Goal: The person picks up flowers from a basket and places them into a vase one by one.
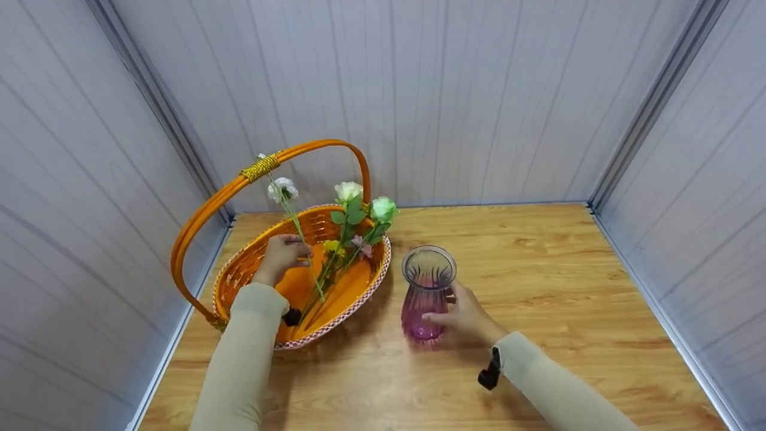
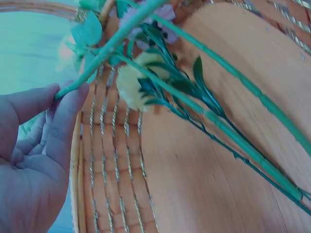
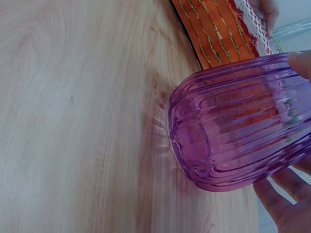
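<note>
My left hand [image 1: 283, 257] is over the basket, pinching the green stem [image 2: 104, 54] of a ruffled white flower [image 1: 282, 190] between thumb and fingers. The bloom rises above the hand and the stem's lower end slants down over the basket's inside. On the wooden surface stands a ribbed glass vase [image 1: 422, 308], upright, clear at the mouth and purple-pink below. Around its right side curl the thumb and fingers of my right hand [image 1: 470, 314]. Nothing shows inside the vase.
The orange woven basket [image 1: 324, 331] has a tall arched handle [image 1: 206, 216] over it. Inside lie a white rose [image 1: 348, 190], a pale green rose [image 1: 383, 209], a yellow flower [image 1: 334, 248] and a pink flower [image 1: 362, 246]. Panel walls [image 1: 419, 108] enclose the table [image 1: 538, 269].
</note>
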`<state>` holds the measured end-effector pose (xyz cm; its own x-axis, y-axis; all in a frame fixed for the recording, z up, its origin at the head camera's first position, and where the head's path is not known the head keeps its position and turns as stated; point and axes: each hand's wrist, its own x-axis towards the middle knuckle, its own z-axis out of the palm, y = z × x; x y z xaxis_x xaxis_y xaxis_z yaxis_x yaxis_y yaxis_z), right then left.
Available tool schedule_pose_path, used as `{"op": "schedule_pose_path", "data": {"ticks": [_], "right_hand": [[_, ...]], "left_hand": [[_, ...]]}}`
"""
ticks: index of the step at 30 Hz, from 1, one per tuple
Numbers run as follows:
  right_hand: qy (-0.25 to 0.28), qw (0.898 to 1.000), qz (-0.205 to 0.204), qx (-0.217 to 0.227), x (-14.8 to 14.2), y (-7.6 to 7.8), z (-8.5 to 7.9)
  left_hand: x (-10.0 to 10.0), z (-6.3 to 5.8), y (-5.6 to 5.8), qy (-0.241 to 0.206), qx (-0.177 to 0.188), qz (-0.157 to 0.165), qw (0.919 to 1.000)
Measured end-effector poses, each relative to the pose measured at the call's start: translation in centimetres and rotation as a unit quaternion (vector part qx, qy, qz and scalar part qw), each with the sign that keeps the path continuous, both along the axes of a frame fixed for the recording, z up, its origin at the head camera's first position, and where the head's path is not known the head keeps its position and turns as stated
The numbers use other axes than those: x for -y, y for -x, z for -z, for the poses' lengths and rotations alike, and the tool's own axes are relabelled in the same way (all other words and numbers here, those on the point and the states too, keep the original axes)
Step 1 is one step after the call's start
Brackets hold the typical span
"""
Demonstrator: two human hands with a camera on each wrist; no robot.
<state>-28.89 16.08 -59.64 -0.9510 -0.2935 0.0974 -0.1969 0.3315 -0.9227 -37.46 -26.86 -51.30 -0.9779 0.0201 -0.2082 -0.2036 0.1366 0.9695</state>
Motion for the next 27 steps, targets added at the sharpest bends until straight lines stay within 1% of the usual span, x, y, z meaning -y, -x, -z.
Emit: {"op": "schedule_pose_path", "data": {"ticks": [4, 6, 10, 17, 23, 27], "right_hand": [[0.000, 1.000, -0.004, -0.006, 0.0, 0.0, -0.1], [0.001, 1.000, -0.009, -0.016, 0.0, 0.1, -0.1], [0.000, 0.999, -0.016, -0.030, -0.1, 0.3, 0.2], [0.002, 1.000, -0.014, -0.024, -0.2, 0.4, 0.5], [-0.012, 1.000, -0.003, -0.018, -0.1, 0.2, 0.4], [-0.012, 1.000, 0.002, -0.010, 0.0, 0.1, 0.2]], "left_hand": [[-0.5, -0.7, -0.4, -0.022, 0.002, -0.011, 0.9997], [-0.7, -1.0, -0.6, -0.035, 0.004, -0.017, 0.9992], [-1.0, -1.5, -1.1, -0.042, 0.006, -0.019, 0.9989], [-1.6, -2.0, -1.8, -0.035, 0.015, -0.007, 0.9992], [-2.5, -2.1, -2.4, -0.053, 0.014, 0.003, 0.9985], [-3.0, -2.0, -2.7, -0.058, 0.013, 0.011, 0.9981]]}}
